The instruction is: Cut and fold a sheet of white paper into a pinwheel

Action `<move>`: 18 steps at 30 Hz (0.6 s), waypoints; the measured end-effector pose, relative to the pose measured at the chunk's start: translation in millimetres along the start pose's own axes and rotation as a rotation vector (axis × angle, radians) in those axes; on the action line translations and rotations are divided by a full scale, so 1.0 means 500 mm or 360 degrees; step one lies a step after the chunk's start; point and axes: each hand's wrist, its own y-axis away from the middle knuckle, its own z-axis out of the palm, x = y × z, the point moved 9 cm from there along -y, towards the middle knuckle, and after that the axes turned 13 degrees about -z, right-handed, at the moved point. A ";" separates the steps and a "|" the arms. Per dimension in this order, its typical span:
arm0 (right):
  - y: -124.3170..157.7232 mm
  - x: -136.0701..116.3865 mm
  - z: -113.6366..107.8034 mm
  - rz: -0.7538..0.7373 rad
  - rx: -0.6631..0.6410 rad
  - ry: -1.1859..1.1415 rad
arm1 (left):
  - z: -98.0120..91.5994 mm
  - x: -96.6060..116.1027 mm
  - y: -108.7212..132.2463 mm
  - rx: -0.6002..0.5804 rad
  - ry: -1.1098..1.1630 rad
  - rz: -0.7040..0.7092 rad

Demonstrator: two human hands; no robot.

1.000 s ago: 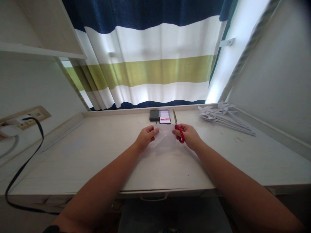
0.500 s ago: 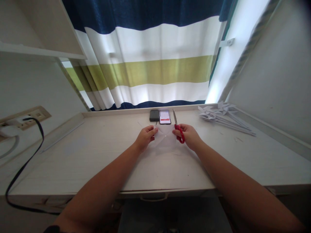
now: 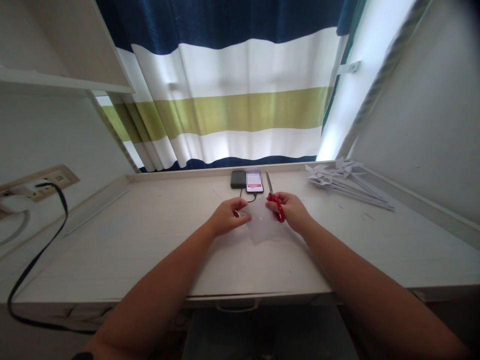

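Note:
A square sheet of white paper point(image 3: 261, 222) is held above the desk, turned so that one corner points toward me. My left hand point(image 3: 229, 216) pinches its left corner between thumb and fingers. In my right hand point(image 3: 291, 209) are red-handled scissors point(image 3: 277, 204), blades together and pointing away from me. The thumb and fingertips of that hand also touch the paper's upper right edge. A small pale spot shows near the middle of the sheet.
Beyond my hands lie a black power bank point(image 3: 238, 179) and a lit phone point(image 3: 254, 182) joined by a cable. Folded paper pinwheels on sticks point(image 3: 347, 181) are heaped at the back right of the white desk point(image 3: 161, 250). Paper scraps point(image 3: 368, 216) lie nearby. A black cord point(image 3: 41, 250) hangs at left.
The paper has rotated from edge-on to corner toward me. My left hand has shifted slightly right with its grip changed; my right hand keeps the scissors in nearly the same place.

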 end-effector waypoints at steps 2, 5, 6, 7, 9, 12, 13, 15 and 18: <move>0.000 -0.003 0.003 -0.0019 -0.0010 0.0032 | 0.000 0.009 0.006 -0.0004 -0.0086 0.0012; -0.003 -0.006 -0.001 -0.0077 0.0022 0.0115 | -0.002 0.013 0.008 0.0016 -0.0116 -0.0001; -0.005 -0.007 -0.008 -0.0111 0.0063 0.0154 | -0.005 0.013 0.007 0.0037 -0.0099 -0.0009; -0.007 -0.010 -0.018 -0.0150 0.0121 0.0195 | -0.010 0.013 0.005 0.0071 -0.0068 -0.0016; -0.010 -0.018 -0.045 -0.0232 0.0272 0.0270 | -0.028 0.009 -0.002 0.0182 0.0037 -0.0030; -0.010 -0.033 -0.083 -0.0311 0.0457 0.0325 | -0.067 -0.009 -0.012 0.0430 0.0281 -0.0071; -0.009 -0.038 -0.091 -0.0321 0.0482 0.0330 | -0.080 -0.019 -0.014 0.0513 0.0374 -0.0095; -0.008 -0.046 -0.093 -0.0322 0.0464 0.0336 | -0.098 -0.039 -0.017 0.0639 0.0557 -0.0153; -0.004 -0.052 -0.065 -0.0293 0.0290 0.0354 | -0.108 -0.060 -0.018 0.0708 0.0808 -0.0216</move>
